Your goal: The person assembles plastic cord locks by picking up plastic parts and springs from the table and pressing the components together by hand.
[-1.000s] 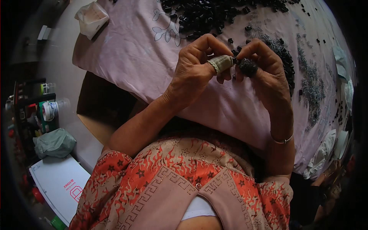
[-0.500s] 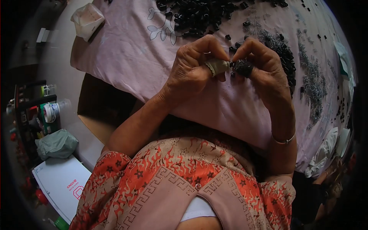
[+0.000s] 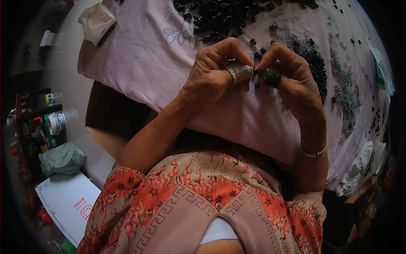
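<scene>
My left hand (image 3: 213,70) and my right hand (image 3: 294,76) meet fingertip to fingertip above the cloth. Between them is a small black part (image 3: 255,72), pinched by my left thumb and index finger. My right thumb and index finger are closed close beside it; what they grip is too small to make out. A beige cover (image 3: 241,73) wraps my left thumb, and a dark wrapping (image 3: 271,78) sits on my right thumb. Behind my hands lies a heap of black plastic pieces (image 3: 226,19). Another black heap (image 3: 317,65) is partly hidden by my right hand.
Pink patterned cloth (image 3: 135,67) covers the work surface. Many small metal springs (image 3: 347,103) are scattered at the right. A whitish container (image 3: 96,22) stands at the far left. Below it are an open cardboard box (image 3: 103,142), a grey bag (image 3: 63,158) and a white box (image 3: 67,203).
My right thumb and index finger have shifted slightly right, widening the gap to my left fingertips. My left hand stays nearly where it was.
</scene>
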Demonstrator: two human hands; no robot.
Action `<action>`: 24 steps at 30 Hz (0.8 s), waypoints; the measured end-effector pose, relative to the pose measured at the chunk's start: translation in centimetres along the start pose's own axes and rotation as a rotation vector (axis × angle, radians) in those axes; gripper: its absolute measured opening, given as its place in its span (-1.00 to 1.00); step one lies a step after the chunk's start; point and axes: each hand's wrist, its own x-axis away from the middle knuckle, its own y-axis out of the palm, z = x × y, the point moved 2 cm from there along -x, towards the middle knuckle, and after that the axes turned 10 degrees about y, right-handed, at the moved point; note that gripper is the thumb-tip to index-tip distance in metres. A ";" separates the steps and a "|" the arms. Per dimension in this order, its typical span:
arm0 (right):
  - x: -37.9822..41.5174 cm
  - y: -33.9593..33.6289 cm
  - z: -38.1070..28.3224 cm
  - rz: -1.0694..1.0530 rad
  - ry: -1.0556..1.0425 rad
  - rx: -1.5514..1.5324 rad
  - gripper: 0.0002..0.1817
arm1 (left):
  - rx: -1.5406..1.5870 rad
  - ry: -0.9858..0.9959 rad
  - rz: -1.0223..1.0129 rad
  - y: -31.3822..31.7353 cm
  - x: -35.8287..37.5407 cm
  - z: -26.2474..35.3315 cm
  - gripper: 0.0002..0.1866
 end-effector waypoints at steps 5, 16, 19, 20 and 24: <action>0.0 0.3 0.0 0.018 -0.083 0.067 -0.79 | 0.030 -0.052 0.005 -0.1 -0.1 -0.1 -0.81; 0.5 -0.5 -0.9 0.006 -0.070 0.070 -0.85 | 0.085 -0.038 -0.017 -0.2 0.0 0.1 -0.92; 0.7 -1.8 -1.0 0.207 -0.064 0.135 -0.86 | 0.356 -0.001 0.116 -1.4 -0.2 -0.2 -0.94; 0.7 -1.6 -1.2 0.326 -0.114 0.217 -0.84 | 0.410 0.008 0.133 -1.7 -0.3 -0.2 -0.93; 0.0 -2.4 0.1 0.459 -0.165 0.429 -0.77 | 0.552 0.031 0.179 -2.2 -0.4 -0.4 -0.89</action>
